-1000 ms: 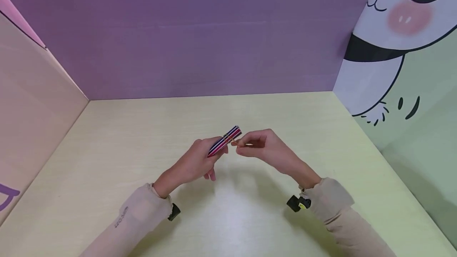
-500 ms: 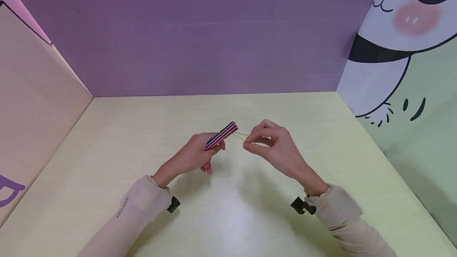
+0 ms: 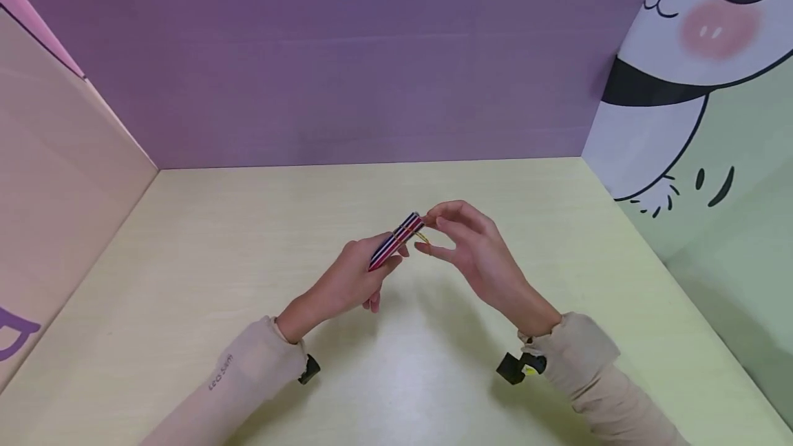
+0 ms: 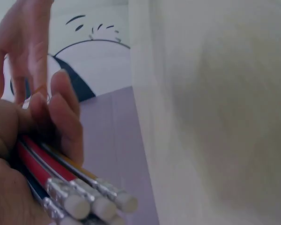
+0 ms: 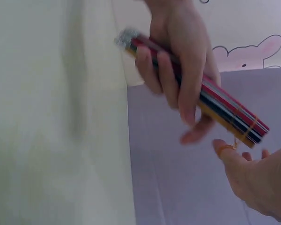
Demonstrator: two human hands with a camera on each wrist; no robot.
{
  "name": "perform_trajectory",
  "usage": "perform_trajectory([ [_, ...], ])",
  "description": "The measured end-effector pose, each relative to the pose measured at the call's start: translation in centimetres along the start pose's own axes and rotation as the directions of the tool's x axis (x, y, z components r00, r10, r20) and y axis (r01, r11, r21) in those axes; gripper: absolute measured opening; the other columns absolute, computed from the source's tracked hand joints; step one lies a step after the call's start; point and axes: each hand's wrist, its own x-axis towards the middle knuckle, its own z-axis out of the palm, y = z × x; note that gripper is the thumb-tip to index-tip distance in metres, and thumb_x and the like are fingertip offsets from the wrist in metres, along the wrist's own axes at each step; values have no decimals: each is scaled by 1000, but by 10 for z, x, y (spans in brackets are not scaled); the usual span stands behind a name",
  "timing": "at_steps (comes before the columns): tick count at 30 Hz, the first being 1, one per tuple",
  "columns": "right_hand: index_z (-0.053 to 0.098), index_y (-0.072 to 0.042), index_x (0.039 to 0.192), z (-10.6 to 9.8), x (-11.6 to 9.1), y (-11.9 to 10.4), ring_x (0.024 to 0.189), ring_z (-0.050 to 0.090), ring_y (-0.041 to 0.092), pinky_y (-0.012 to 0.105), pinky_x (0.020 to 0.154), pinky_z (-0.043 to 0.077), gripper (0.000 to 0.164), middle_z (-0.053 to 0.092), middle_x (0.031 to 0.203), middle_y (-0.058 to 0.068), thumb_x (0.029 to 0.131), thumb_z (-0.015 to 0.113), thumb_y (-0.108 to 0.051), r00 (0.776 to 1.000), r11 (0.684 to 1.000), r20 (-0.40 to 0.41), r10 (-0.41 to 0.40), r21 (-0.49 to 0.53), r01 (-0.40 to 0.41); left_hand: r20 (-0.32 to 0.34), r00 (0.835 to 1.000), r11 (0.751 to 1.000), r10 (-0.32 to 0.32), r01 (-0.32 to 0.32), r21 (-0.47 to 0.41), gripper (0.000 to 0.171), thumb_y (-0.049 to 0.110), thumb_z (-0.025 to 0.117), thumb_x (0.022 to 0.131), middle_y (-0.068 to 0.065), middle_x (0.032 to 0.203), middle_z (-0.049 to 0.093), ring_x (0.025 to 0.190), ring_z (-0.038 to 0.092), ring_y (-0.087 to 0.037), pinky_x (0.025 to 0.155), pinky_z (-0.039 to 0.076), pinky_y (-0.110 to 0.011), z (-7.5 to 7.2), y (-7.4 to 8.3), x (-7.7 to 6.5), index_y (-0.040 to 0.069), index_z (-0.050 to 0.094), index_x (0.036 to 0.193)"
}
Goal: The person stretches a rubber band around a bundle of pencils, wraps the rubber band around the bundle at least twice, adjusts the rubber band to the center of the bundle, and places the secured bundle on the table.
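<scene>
from my end i see a purple wall point(image 3: 372, 54) along the far edge of a pale table point(image 3: 186, 260), a green wall point(image 3: 737, 308) with a cartoon animal point(image 3: 657, 146) at the right edge, and a pale wall point(image 3: 52, 157) at the left edge. 2 light sleeves point(image 3: 582, 356) reach in over the near edge, and the hands are near each other above the table's middle, well apart from its corners. the left hand point(image 3: 353, 277) is clamped on a pencil bundle point(image 3: 394, 243), fingers curled round the shafts. the right hand point(image 3: 480, 250) is spread, thumb apart from the fingers; i can't tell whether its fingertips touch the bundle's end. the bundle, red, dark blue and yellow, is slanted in the air, that end toward the table's far right corner. 2 black devices point(image 3: 511, 367) sit at the wrists. white erasers point(image 4: 104, 207) show at the bundle's other end. thinnest of all, an orange band point(image 5: 225, 147) crosses the bundle near the right hand and stretches to that hand's thumb, looped round it.
</scene>
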Motion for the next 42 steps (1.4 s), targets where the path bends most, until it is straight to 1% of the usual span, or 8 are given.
perform_trajectory([
  [3, 61, -7, 105, 4, 0, 5, 110, 61, 22, 46, 107, 45, 12, 61, 108, 5, 102, 50, -3, 1000, 997, -10, 29, 74, -29, -35, 999, 999, 29, -30, -22, 12, 6, 55, 102, -8, 58, 55, 36, 57, -18, 39, 52, -35, 7, 2, -1, 7, 59, 113],
  [11, 72, -2, 106, 1, 1, 17, 102, 67, 26, 38, 101, 51, 15, 72, 105, 6, 92, 68, -3, 997, 969, -19, 76, -234, -79, -30, 998, 999, 46, -47, -4, 7, 6, 55, 102, -16, 68, 59, 37, 57, -16, 38, 50, -33, 14, 4, -3, 7, 61, 105],
  [16, 76, 0, 100, -2, 1, 17, 101, 70, 25, 38, 99, 52, 12, 75, 101, 7, 90, 72, -7, 995, 958, -81, 64, -274, -84, -22, 999, 999, 35, -35, 4, 7, 6, 55, 102, -12, 68, 59, 37, 58, -17, 38, 50, -34, 12, 4, -1, 9, 61, 102],
  [21, 70, 11, 105, -2, 1, 20, 88, 74, 29, 42, 88, 58, 17, 73, 98, 15, 92, 68, 1, 995, 963, -73, -74, -265, 52, -31, 999, 1000, 17, -17, -11, 6, 7, 55, 102, -14, 64, 59, 37, 59, -19, 37, 51, -36, 7, 2, 1, 7, 61, 100],
  [29, 75, 3, 103, 7, -5, 26, 91, 73, 26, 37, 86, 59, 13, 73, 99, 18, 90, 71, -1, 949, 878, -78, -307, -409, 250, -53, 998, 995, -41, 37, -88, 9, 7, 54, 102, -9, 52, 54, 39, 60, -25, 40, 52, -40, 2, -4, 4, 4, 62, 100],
  [34, 78, 0, 99, 14, -12, 27, 121, 60, 21, 32, 102, 49, 12, 69, 117, 8, 87, 74, 1, 904, 719, 45, -426, -589, 368, -56, 993, 985, -103, 94, -147, 10, 10, 55, 102, -9, 49, 51, 40, 60, -28, 42, 53, -40, -1, -7, 6, 3, 62, 102],
  [39, 79, -2, 96, 21, -18, 23, 126, 55, 22, 33, 98, 51, 14, 72, 111, 4, 84, 75, 5, 821, 424, 272, -501, -750, 507, -5, 992, 978, -125, 122, -170, 18, 14, 55, 103, -6, 49, 51, 40, 59, -27, 42, 52, -37, -4, -9, 7, -3, 59, 106],
  [42, 78, -2, 93, 24, -21, 18, 124, 58, 22, 29, 92, 54, 15, 74, 101, 4, 83, 74, 9, 808, 367, 307, -503, -770, 522, 9, 990, 972, -139, 138, -191, 19, 15, 55, 103, -6, 49, 50, 41, 58, -29, 44, 53, -38, -5, -10, 7, -3, 59, 107],
])
